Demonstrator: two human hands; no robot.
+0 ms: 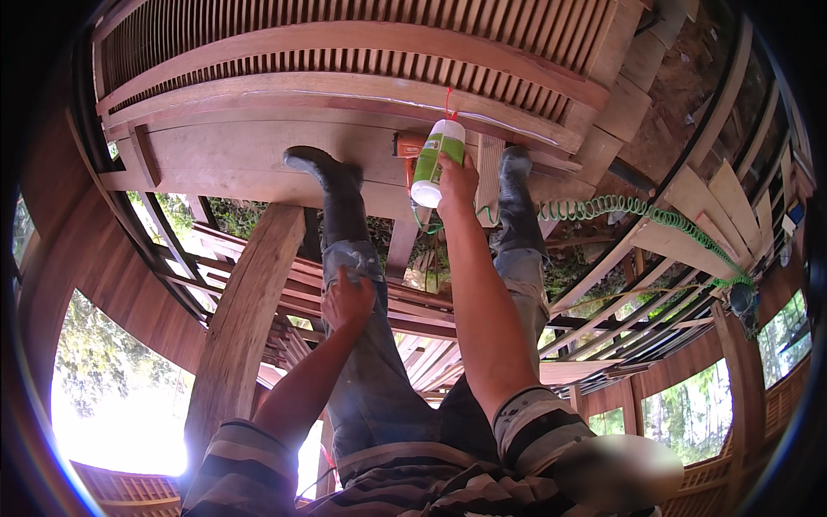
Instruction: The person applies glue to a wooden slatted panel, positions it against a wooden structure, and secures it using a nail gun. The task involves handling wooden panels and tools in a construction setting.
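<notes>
My right hand is closed around a white bottle with a green label; its thin red nozzle points up toward the slatted wood. My left hand has curled fingers against my left jeans leg at the knee; whether anything is in them is hidden. An orange power tool, partly hidden by the bottle, lies on the boards between my dark boots.
A slatted wooden panel spans the top. A rough timber beam stands left of my legs. A green coiled hose runs rightward over open framing and loose boards. Gaps between members show plants and ground below.
</notes>
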